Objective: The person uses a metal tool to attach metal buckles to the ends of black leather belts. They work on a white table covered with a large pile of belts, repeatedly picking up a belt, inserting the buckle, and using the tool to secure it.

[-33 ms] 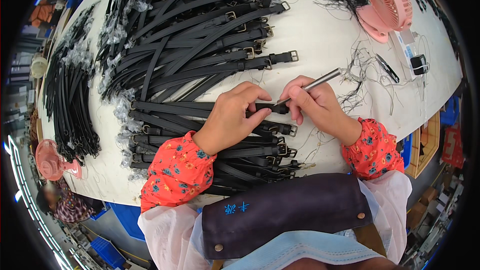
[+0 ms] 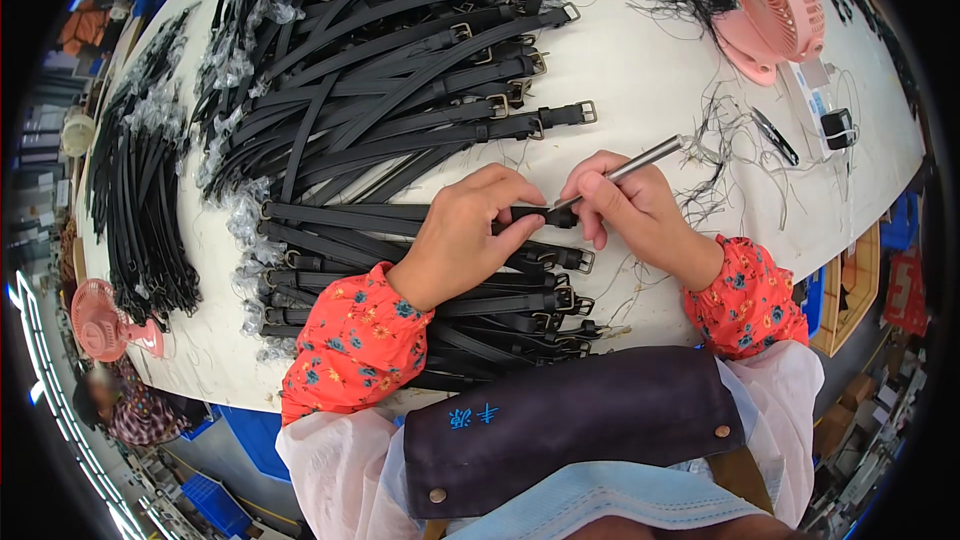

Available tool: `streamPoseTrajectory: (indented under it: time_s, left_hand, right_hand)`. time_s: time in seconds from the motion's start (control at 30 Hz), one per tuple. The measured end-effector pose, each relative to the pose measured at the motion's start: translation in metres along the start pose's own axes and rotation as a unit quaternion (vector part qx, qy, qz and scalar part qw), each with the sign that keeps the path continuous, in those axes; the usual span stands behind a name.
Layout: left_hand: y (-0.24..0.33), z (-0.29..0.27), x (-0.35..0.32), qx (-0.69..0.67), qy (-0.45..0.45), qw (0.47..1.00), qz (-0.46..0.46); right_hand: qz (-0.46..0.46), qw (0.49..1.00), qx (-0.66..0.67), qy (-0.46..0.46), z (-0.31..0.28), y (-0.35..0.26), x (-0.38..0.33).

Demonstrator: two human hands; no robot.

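Our left hand [image 2: 470, 235] is closed around the end of a black strap [image 2: 400, 212], thumb and fingers pinching it just short of the tip, while our right hand [image 2: 625, 208] grips a slim silver metal tool [image 2: 640, 160] like a pen, its point touching the strap end between both hands. That strap is flat, dark and matte, lying across the near middle of the white table [image 2: 650, 70] on top of a row of similar straps with small metal buckles [image 2: 560, 295]. Going from largest to smallest, we see the curved pale tabletop, then the wide heap of black straps [image 2: 400, 70] fanned over its far half, a second dark bundle [image 2: 140, 210] at the left edge, a pink desk fan [image 2: 775, 5] at the far right, and loose thread scraps [image 2: 725, 135] beside it. Blue crates [image 2: 215, 500] sit on the floor below. Against the earlier frame, hands, tool and strap all sit exactly as they did; nothing has shifted.
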State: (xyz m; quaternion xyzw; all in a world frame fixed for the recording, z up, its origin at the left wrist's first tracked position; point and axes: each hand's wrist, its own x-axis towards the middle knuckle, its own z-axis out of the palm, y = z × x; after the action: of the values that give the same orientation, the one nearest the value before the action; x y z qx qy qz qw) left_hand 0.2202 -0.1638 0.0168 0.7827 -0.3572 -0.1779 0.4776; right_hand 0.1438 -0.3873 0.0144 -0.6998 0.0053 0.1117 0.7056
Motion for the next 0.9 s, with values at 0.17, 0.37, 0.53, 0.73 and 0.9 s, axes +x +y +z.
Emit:
streamPoseTrajectory:
  time_s: [0.17, 0.37, 0.53, 0.73, 0.9]
  left_hand:
    - [-0.0054, 0.001, 0.0, 0.023, 0.006, 1.0, 0.011]
    - [-0.0049, -0.0049, -0.0001, -0.037, -0.002, 0.997, -0.068]
    - [-0.0073, -0.0052, -0.0008, -0.048, -0.013, 0.995, -0.088]
    - [-0.0043, -0.0064, -0.0007, -0.056, -0.018, 0.995, -0.086]
    - [-0.0031, -0.0072, -0.0008, -0.062, -0.024, 0.994, -0.087]
  right_hand:
    - [-0.003, 1.0, 0.003, -0.005, -0.0004, 0.0007, 0.0001]
    - [0.007, 1.0, 0.006, -0.007, 0.0007, -0.0002, 0.0006]
    - [0.008, 1.0, 0.008, -0.01, 0.0009, 0.0004, 0.0006]
    - [0.009, 1.0, -0.001, -0.015, -0.0008, 0.0037, 0.0009]
    - [0.006, 1.0, 0.004, -0.011, 0.0012, 0.0022, 0.0009]
